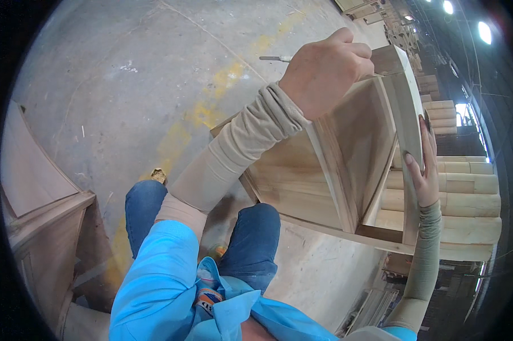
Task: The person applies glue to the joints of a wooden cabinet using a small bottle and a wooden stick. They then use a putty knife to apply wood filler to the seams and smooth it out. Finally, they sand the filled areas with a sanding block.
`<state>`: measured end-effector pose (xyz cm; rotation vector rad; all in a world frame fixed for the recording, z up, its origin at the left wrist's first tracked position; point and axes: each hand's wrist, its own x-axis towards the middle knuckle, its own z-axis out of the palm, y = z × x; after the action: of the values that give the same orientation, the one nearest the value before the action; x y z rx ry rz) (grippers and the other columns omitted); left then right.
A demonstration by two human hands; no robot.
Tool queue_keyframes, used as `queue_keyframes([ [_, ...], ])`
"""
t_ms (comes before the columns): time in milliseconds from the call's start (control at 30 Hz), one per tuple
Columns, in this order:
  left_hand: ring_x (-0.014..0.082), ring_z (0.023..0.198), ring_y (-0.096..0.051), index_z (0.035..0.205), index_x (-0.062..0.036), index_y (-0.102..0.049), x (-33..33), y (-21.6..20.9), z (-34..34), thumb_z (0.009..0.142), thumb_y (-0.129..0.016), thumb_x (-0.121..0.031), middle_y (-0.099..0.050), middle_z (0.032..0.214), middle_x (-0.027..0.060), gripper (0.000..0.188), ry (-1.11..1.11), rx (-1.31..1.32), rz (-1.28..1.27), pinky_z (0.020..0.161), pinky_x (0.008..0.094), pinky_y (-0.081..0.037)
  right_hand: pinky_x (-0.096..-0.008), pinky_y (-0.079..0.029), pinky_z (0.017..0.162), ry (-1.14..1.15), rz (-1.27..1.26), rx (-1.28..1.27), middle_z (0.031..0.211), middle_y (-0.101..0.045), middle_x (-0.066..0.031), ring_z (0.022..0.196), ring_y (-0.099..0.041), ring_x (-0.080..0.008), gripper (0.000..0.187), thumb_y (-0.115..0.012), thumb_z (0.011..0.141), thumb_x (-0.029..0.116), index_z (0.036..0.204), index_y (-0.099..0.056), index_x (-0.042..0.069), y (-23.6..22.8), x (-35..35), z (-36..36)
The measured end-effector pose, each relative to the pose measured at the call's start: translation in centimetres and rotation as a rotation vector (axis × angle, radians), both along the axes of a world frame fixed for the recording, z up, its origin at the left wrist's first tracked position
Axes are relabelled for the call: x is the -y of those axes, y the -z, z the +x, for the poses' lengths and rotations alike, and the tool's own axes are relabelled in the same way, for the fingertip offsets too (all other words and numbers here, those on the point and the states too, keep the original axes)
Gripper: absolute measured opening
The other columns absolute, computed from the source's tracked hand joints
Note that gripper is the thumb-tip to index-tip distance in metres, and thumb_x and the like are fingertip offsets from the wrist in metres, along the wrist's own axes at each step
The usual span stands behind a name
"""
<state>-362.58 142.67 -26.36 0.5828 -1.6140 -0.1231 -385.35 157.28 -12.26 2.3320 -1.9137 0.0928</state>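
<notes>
My left hand is closed in a fist around a thin tool. A narrow grey metal end sticks out to the left of the fist; its other end is hidden. This fist is close to the upper corner of an unpainted wooden furniture frame, which has inner panels and a diagonal brace. Lower on the frame's right side, my right hand grips the thick rail, thumb on the near face and fingers stretched up along its outer side. Those fingertips look dark and are partly hidden.
At the left stands another wooden furniture piece with a curved panel. Stacked pale curved wooden parts are behind the frame on the right. Below me is a grey concrete floor with a worn yellow line. My knees are bent near the frame.
</notes>
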Motion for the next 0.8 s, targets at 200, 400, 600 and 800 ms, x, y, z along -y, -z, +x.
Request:
queue_keyframes([
  [200, 0.0181, 0.081, -0.054, 0.083, -0.0128, -0.069, 0.3, 0.8, 0.3, 0.076, -0.065, -0.012, -0.060, 0.081, -0.0035, 0.008, -0.003, 0.003, 0.007, 0.066, 0.0298, -0.051, -0.0424, -0.016, 0.113, 0.013, 0.001, -0.018, 0.148, -0.031, -0.0145, 0.139, -0.022, -0.0313, 0.071, -0.056, 0.084, 0.028, 0.144, -0.029, 0.001, 0.1, 0.1, -0.1],
  [400, 0.0190, 0.081, -0.054, 0.083, -0.0132, -0.070, 0.6, 0.9, 0.0, 0.077, -0.066, -0.014, -0.060, 0.079, -0.0018, 0.007, 0.067, -0.141, 0.010, 0.068, 0.0306, -0.051, -0.0428, -0.016, 0.113, 0.009, 0.001, 0.002, 0.148, -0.032, -0.0148, 0.139, -0.022, -0.0311, 0.071, -0.055, 0.083, 0.028, 0.144, -0.029, 0.002, 0.1, 0.1, 0.2],
  [600, 0.0202, 0.078, -0.049, 0.087, -0.0151, -0.072, 0.6, 1.4, -0.9, 0.073, -0.071, -0.010, -0.061, 0.081, -0.0018, 0.015, 0.098, -0.261, -0.014, 0.069, 0.0299, -0.046, -0.0428, -0.016, 0.113, 0.017, 0.001, -0.018, 0.147, -0.032, -0.0157, 0.139, -0.023, -0.0314, 0.071, -0.054, 0.083, 0.026, 0.144, -0.029, 0.001, -0.1, 0.1, 0.3],
  [800, 0.0179, 0.077, -0.047, 0.088, -0.0182, -0.073, 0.6, 2.5, -2.5, 0.072, -0.073, -0.013, -0.062, 0.085, -0.0047, 0.018, 0.086, -0.366, -0.029, 0.070, 0.0283, -0.044, -0.0429, -0.016, 0.113, 0.002, 0.000, -0.019, 0.147, -0.032, -0.0163, 0.139, -0.023, -0.0318, 0.070, -0.054, 0.084, 0.027, 0.143, -0.029, 0.001, 0.0, 0.1, 0.3],
])
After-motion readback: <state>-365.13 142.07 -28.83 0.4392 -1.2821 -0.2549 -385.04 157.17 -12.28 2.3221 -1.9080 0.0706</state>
